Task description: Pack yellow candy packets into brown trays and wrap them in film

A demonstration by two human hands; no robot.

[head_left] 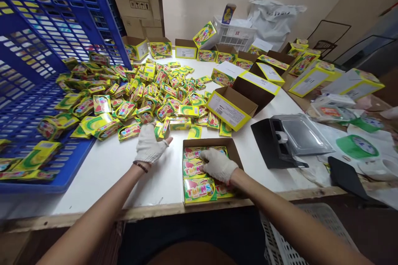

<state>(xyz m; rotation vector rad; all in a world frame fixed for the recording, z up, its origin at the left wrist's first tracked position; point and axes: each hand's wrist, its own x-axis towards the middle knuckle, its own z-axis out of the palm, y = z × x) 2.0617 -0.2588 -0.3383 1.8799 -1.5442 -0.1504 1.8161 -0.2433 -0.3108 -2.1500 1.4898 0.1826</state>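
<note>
My left hand point(151, 145), in a white knitted glove with bare fingertips, rests at the near edge of a pile of small yellow-green candy boxes point(164, 109). Its thumb is spread away from the fingers, and I see no box gripped in it. In front of me, an open display carton point(236, 153) with brown inner walls holds several small "TWINS" boxes point(199, 189) in rows. Over these reaches my gloved right hand point(219, 165), its fingers apart and touching the boxes inside. Part of the carton's contents is hidden under that hand.
A blue plastic crate point(77, 165) lies tipped at the left, boxes spilling from it. Open cartons point(230, 109) stand behind and to the right. A black tape dispenser point(264, 143), a clear plastic tray point(306, 132) and green tape rolls point(357, 146) lie at the right.
</note>
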